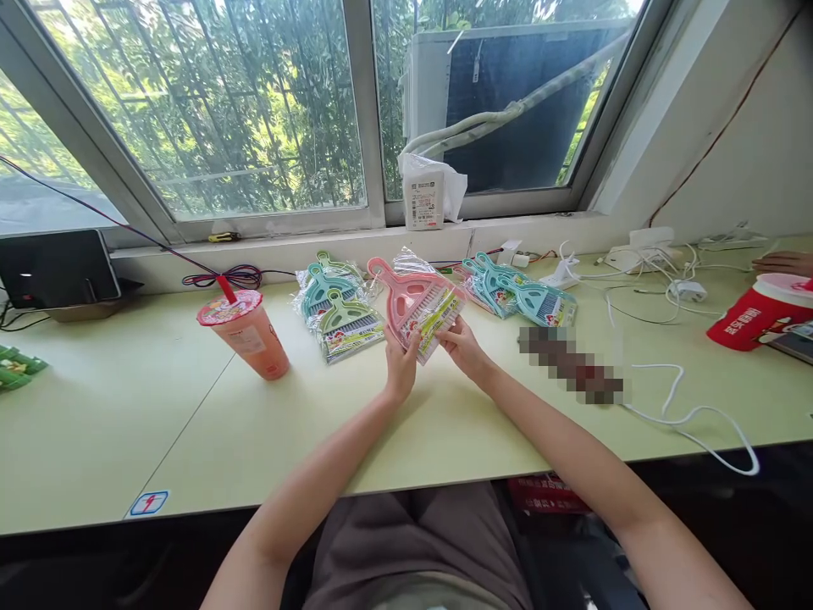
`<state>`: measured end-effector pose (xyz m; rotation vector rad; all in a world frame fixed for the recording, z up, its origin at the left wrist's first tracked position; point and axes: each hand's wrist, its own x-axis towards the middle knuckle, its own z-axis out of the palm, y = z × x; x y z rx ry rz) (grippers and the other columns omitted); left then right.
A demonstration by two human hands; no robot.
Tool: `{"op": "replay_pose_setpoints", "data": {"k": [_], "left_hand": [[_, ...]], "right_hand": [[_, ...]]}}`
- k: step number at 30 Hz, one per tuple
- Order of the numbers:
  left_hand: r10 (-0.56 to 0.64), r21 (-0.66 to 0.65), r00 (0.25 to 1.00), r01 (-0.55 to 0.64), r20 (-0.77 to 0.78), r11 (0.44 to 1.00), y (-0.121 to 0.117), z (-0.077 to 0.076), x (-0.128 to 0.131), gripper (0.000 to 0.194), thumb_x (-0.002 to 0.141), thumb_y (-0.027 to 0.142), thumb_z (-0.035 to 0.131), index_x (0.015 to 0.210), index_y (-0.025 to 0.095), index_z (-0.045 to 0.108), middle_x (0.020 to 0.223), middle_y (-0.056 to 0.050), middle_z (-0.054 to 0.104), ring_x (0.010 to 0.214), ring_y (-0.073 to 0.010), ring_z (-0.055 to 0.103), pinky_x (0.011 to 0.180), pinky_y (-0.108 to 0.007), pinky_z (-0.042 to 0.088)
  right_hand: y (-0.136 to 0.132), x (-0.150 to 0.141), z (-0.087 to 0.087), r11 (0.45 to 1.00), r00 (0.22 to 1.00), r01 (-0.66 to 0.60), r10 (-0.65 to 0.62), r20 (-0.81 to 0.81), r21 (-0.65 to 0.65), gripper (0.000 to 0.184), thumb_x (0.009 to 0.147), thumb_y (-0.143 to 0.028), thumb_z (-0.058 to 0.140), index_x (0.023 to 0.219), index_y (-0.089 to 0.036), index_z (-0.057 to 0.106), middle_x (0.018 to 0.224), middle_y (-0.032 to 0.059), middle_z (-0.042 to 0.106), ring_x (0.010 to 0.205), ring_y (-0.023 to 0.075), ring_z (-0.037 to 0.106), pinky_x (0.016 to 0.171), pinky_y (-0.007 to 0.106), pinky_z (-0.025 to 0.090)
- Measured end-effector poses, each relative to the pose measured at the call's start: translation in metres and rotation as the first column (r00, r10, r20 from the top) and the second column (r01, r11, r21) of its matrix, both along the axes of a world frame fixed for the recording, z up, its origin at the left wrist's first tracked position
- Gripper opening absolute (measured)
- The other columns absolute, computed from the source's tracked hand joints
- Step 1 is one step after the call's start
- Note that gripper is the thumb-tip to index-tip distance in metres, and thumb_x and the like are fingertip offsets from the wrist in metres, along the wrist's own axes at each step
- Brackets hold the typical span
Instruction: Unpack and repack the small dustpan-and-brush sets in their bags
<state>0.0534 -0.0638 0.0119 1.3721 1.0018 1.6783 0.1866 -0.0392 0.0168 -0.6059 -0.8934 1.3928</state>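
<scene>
A pink mini dustpan and brush set (412, 301) in a clear plastic wrapper is held up over the table, its handle pointing away from me. My left hand (401, 363) is closed on its lower left edge, thumb on the front. My right hand (467, 349) pinches the lower right corner of the same wrapper. Behind and to the left lie several wrapped green and teal dustpan sets (346, 322), overlapping. A second group of wrapped teal dustpan sets (533, 298) lies to the right, one with pink showing beside it.
A drink cup (249, 335) with a red straw stands left; a red cup (755, 318) sits far right near another person's hand (784, 263). White cables (692, 415) and a blurred-out object (572, 366) lie right. A tablet (60, 269) stands left; a small box (423, 202) is on the sill.
</scene>
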Motion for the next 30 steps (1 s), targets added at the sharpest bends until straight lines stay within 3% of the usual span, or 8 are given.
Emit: {"op": "replay_pose_setpoints", "data": {"k": [2,4,7,9,14,19,26,30], "left_hand": [[-0.062,-0.018,0.996,0.063,0.058,0.998,-0.001,-0.001,0.002,0.067,0.079,0.051,0.066,0.132,0.023,0.036,0.131,-0.012,0.057,0.116,-0.0265,0.058,0.094,-0.041,0.05],[-0.213,-0.078,0.97,0.222,0.116,0.972,0.0,-0.004,0.006,0.081,0.073,0.054,0.072,0.136,0.024,0.032,0.133,-0.015,0.056,0.103,-0.0268,0.065,0.084,-0.042,0.055],[-0.499,-0.199,0.857,0.516,0.129,0.833,0.002,-0.01,0.012,0.084,0.067,0.06,0.074,0.134,0.023,0.039,0.13,-0.017,0.058,0.087,-0.026,0.07,0.077,-0.043,0.056],[-0.577,-0.245,0.807,0.59,0.13,0.77,0.005,-0.013,0.013,0.076,0.07,0.065,0.068,0.13,0.023,0.046,0.128,-0.017,0.06,0.095,-0.0278,0.069,0.084,-0.046,0.054],[-0.364,-0.187,0.908,0.402,0.207,0.897,0.013,-0.003,0.003,0.07,0.078,0.064,0.06,0.135,0.027,0.043,0.139,-0.011,0.053,0.122,-0.0276,0.056,0.097,-0.043,0.048],[-0.217,-0.066,0.94,0.241,0.262,0.968,0.014,0.005,-0.004,0.065,0.08,0.046,0.067,0.136,0.023,0.042,0.135,-0.011,0.056,0.123,-0.0257,0.054,0.1,-0.04,0.046],[-0.194,-0.019,0.96,0.202,0.2,0.979,0.011,-0.002,0.001,0.065,0.078,0.04,0.069,0.134,0.022,0.042,0.132,-0.01,0.058,0.123,-0.025,0.054,0.106,-0.043,0.042],[-0.255,-0.072,0.945,0.274,0.204,0.959,0.001,0.0,0.006,0.07,0.077,0.044,0.07,0.136,0.024,0.039,0.132,-0.011,0.058,0.118,-0.028,0.058,0.093,-0.044,0.054]], "right_hand": [[-0.001,0.0,0.003,1.0,1.0,0.027,-0.027,-0.007,-0.006,0.05,0.054,-0.014,0.081,0.096,-0.026,0.057,0.095,-0.0009,0.071,0.094,0.0179,0.068,0.083,0.031,0.057],[-0.001,0.002,0.005,0.998,0.998,0.066,-0.066,-0.013,0.0,0.048,0.055,-0.014,0.08,0.095,-0.025,0.057,0.094,-0.0009,0.071,0.092,0.0177,0.068,0.083,0.031,0.057],[0.001,0.008,0.007,0.989,0.989,0.148,-0.147,-0.032,0.021,0.044,0.056,-0.014,0.078,0.094,-0.026,0.057,0.089,-0.0025,0.071,0.088,0.0164,0.068,0.082,0.031,0.058],[0.004,0.012,0.008,0.983,0.982,0.183,-0.181,-0.049,0.031,0.044,0.057,-0.014,0.078,0.094,-0.026,0.057,0.088,-0.0033,0.071,0.086,0.0153,0.068,0.082,0.03,0.058],[0.003,0.009,0.005,0.987,0.985,0.158,-0.155,-0.074,0.036,0.048,0.055,-0.013,0.079,0.096,-0.026,0.058,0.091,-0.0039,0.072,0.089,0.0154,0.069,0.085,0.03,0.057],[-0.001,-0.004,-0.002,0.995,0.994,0.103,-0.102,-0.043,0.015,0.05,0.055,-0.014,0.08,0.099,-0.025,0.058,0.093,-0.0013,0.072,0.091,0.0161,0.068,0.085,0.03,0.057],[-0.003,-0.006,-0.006,0.991,0.99,0.136,-0.136,-0.048,-0.002,0.049,0.056,-0.016,0.08,0.099,-0.026,0.058,0.09,-0.0025,0.071,0.088,0.0149,0.068,0.081,0.028,0.057],[-0.006,-0.004,-0.004,0.985,0.984,0.173,-0.173,-0.039,-0.007,0.046,0.056,-0.018,0.079,0.096,-0.025,0.058,0.087,-0.0019,0.07,0.083,0.017,0.068,0.074,0.03,0.058]]}}
